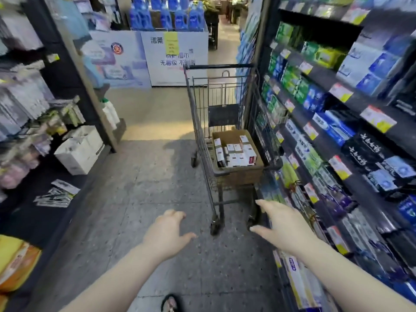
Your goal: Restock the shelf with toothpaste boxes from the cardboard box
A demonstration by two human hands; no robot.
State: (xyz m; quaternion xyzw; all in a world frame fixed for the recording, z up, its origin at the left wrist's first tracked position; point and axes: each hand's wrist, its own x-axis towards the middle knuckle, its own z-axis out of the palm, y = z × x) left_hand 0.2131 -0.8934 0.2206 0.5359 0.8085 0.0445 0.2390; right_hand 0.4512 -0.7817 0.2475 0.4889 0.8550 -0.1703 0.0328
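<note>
Empty spread hands, cardboard box beyond, labels blurred

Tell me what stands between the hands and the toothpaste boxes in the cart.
Only bare floor lies between the hands and the cart. Left hand and right hand are open and empty. The toothpaste boxes sit uncovered in the open cardboard box, behind the cart's near wire wall, reachable from above.

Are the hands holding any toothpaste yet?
No. The left hand and right hand are both open and empty; the toothpaste boxes sit in the cardboard box in the cart.
</note>
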